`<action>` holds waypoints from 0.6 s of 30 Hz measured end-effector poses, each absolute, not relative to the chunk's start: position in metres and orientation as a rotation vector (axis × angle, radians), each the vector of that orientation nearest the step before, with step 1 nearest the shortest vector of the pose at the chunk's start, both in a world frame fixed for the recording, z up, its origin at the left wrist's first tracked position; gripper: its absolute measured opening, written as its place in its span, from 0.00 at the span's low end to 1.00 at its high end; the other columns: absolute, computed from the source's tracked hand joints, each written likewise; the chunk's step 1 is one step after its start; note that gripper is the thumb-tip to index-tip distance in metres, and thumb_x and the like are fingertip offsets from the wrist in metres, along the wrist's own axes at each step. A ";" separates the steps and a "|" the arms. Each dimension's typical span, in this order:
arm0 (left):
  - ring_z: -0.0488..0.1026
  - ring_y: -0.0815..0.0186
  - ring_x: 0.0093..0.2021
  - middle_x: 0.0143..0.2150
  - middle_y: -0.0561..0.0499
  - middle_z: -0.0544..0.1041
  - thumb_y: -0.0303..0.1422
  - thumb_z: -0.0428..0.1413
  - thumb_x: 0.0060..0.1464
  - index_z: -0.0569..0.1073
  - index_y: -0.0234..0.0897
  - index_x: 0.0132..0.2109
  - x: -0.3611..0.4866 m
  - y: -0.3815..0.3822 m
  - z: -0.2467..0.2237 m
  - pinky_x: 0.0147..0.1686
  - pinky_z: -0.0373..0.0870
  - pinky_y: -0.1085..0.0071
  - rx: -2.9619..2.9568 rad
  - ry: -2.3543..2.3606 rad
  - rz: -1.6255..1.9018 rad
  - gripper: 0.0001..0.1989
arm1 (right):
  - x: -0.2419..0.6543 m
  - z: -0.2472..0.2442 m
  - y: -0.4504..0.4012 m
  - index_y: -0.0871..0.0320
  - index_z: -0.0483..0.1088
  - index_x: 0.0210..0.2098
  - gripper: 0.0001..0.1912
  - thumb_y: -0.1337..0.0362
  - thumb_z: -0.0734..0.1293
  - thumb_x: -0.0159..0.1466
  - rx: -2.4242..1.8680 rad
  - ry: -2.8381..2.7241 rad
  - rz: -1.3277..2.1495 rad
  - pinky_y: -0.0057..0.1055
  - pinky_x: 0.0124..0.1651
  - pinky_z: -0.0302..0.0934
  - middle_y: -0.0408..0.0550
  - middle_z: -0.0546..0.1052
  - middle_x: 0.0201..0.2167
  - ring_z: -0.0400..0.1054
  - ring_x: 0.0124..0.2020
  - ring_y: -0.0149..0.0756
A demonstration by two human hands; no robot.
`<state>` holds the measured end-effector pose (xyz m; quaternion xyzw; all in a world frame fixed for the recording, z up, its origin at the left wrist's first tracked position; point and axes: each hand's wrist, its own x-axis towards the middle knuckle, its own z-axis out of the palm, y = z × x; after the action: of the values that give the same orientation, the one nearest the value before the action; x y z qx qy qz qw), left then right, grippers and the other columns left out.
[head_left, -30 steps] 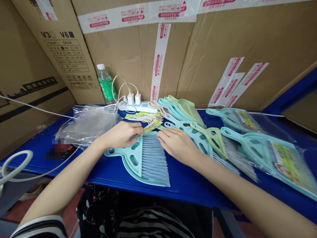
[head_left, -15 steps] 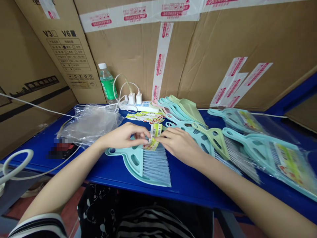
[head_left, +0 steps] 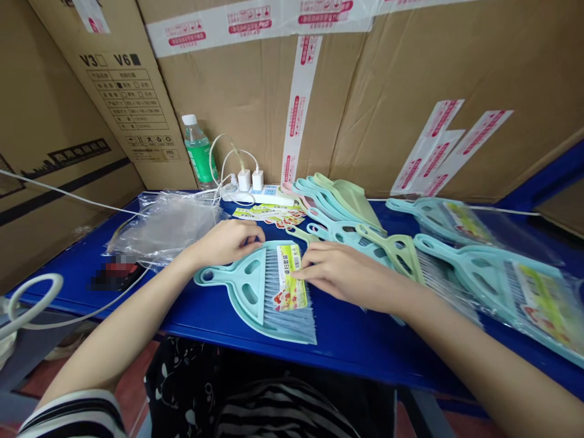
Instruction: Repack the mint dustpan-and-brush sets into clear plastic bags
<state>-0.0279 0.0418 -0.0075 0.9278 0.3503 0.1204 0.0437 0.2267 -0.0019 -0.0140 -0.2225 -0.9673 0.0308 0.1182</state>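
Note:
On the table's front half lies a mint-green dustpan point(head_left: 237, 304) with a matching hand brush point(head_left: 252, 280) nested in it, grey-blue bristles to the right. A yellow-and-white printed label card point(head_left: 289, 286) rests on the bristles. At the card's right edge is my right hand point(head_left: 342, 267), its thumb and fingers pinching that edge. My left hand point(head_left: 232, 240) is over the dustpan's upper left side, fingers curled together with nothing visible in them. Its fingertips are partly hidden, so contact with the pan is unclear.
Right of my hands lie loose brushes point(head_left: 395, 249), stacked dustpans point(head_left: 347, 204) and bagged sets point(head_left: 483, 280). Clear plastic bags point(head_left: 171, 222) sit left. Behind are more label cards point(head_left: 269, 213), a power strip point(head_left: 264, 194) and a bottle point(head_left: 199, 155). Cardboard point(head_left: 246, 91) walls the back.
The label card, held up between both hands before, now lies flat on the bristles. My left hand has let go and drawn back left; my right hand stays at the card's edge.

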 end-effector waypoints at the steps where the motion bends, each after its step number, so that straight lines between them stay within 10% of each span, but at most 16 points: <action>1: 0.66 0.70 0.24 0.26 0.54 0.74 0.31 0.50 0.58 0.75 0.36 0.37 -0.028 0.043 -0.008 0.27 0.59 0.74 2.836 1.071 0.358 0.10 | 0.227 -0.013 -0.003 0.57 0.77 0.42 0.15 0.72 0.59 0.68 -0.646 -2.839 0.116 0.35 0.40 0.61 0.48 0.78 0.33 0.66 0.36 0.38; 7: 0.67 0.70 0.24 0.26 0.54 0.73 0.32 0.50 0.57 0.75 0.35 0.39 -0.029 0.046 -0.010 0.26 0.58 0.74 2.799 1.093 0.291 0.09 | 0.226 -0.009 -0.010 0.58 0.77 0.44 0.18 0.77 0.59 0.64 -0.739 -2.842 0.232 0.36 0.44 0.63 0.48 0.77 0.35 0.69 0.38 0.38; 18: 0.67 0.70 0.22 0.23 0.55 0.73 0.33 0.47 0.60 0.74 0.37 0.39 -0.029 0.045 -0.012 0.26 0.57 0.74 2.761 1.048 0.234 0.11 | 0.224 -0.029 -0.015 0.64 0.54 0.67 0.44 0.40 0.62 0.63 -0.997 -2.914 0.217 0.49 0.65 0.52 0.63 0.57 0.67 0.48 0.68 0.54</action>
<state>-0.0288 0.0449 -0.0116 0.9283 0.3523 0.0786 0.0893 0.2237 -0.0147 -0.0287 -0.3228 -0.9434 0.0704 0.0272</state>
